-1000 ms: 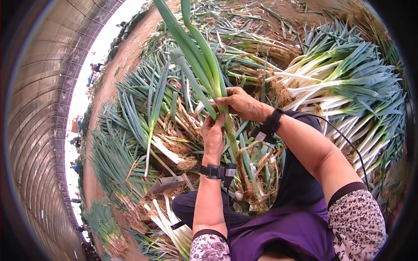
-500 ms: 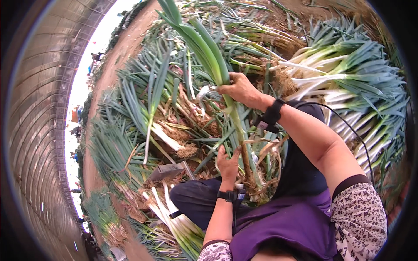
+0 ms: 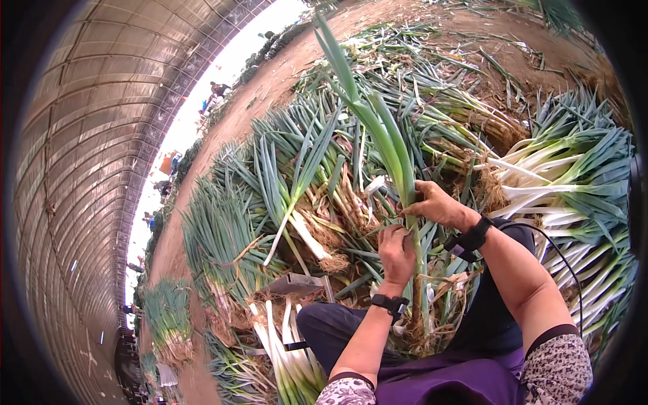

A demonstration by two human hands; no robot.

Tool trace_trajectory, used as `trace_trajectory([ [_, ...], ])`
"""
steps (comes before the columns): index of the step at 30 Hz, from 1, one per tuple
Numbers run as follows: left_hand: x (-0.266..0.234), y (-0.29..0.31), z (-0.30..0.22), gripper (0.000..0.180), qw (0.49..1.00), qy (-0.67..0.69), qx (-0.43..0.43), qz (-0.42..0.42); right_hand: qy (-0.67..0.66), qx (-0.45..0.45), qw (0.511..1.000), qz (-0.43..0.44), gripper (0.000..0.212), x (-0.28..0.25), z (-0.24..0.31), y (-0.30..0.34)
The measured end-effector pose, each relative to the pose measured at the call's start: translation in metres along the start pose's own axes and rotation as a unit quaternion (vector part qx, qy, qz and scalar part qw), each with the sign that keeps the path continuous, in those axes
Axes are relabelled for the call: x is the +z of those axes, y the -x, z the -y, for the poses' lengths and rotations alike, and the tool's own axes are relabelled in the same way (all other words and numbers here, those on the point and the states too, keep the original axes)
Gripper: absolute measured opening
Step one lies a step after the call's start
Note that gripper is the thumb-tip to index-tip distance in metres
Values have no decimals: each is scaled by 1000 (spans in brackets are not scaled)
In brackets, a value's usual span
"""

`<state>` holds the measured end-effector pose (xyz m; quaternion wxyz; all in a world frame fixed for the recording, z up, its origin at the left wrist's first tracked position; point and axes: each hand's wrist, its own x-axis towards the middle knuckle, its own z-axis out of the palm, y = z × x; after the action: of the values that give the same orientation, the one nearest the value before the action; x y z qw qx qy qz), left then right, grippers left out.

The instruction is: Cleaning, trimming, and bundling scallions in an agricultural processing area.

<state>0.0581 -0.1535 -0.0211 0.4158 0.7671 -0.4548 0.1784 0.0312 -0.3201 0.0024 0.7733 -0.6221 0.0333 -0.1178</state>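
Observation:
A tall green onion (image 3: 390, 145) stands nearly upright before me, its leaves pointing up and its dirty root end down between my legs. My right hand (image 3: 437, 204) is closed around the stalk just under where the leaves fan out. Just below and to the left, my left hand (image 3: 397, 253) has its fingers curled against the same stalk; its fingertips are partly hidden. Dry peeled skins (image 3: 449, 280) lie around the lower stalk. Left of my knee, peeled white green onions (image 3: 280, 351) lie side by side near a grey metal piece (image 3: 295, 283).
Unpeeled green onions (image 3: 317, 179) with roots spread in a heap ahead and left. A big pile of cleaned white-stemmed ones (image 3: 560, 179) lies at right. A black cable (image 3: 557, 253) runs from my right wrist. Bare soil (image 3: 226, 128) and a ribbed tunnel wall (image 3: 88, 169) are at left.
My left hand has risen from beside the lower stalk, fingers spread, to curl against it just under my right hand. The view has shifted, so the surroundings appear lower and farther right.

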Motion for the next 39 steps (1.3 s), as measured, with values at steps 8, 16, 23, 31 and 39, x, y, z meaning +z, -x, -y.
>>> trace_trajectory([
  [8,-10,41,-13,13,974,-39,95,203,219,-15,965,-145,29,-22,-5,-26],
  [16,-47,95,5,34,957,-22,-164,238,56,29,990,-129,47,-13,-4,-29],
  [23,-22,8,0,35,984,83,-125,94,63,40,991,-111,41,7,-2,-19],
  [31,-25,-9,2,30,917,210,-313,134,153,12,980,-129,33,13,-6,-23],
  [39,-13,-2,10,21,959,90,-254,87,239,24,952,-192,32,24,-5,-27],
])
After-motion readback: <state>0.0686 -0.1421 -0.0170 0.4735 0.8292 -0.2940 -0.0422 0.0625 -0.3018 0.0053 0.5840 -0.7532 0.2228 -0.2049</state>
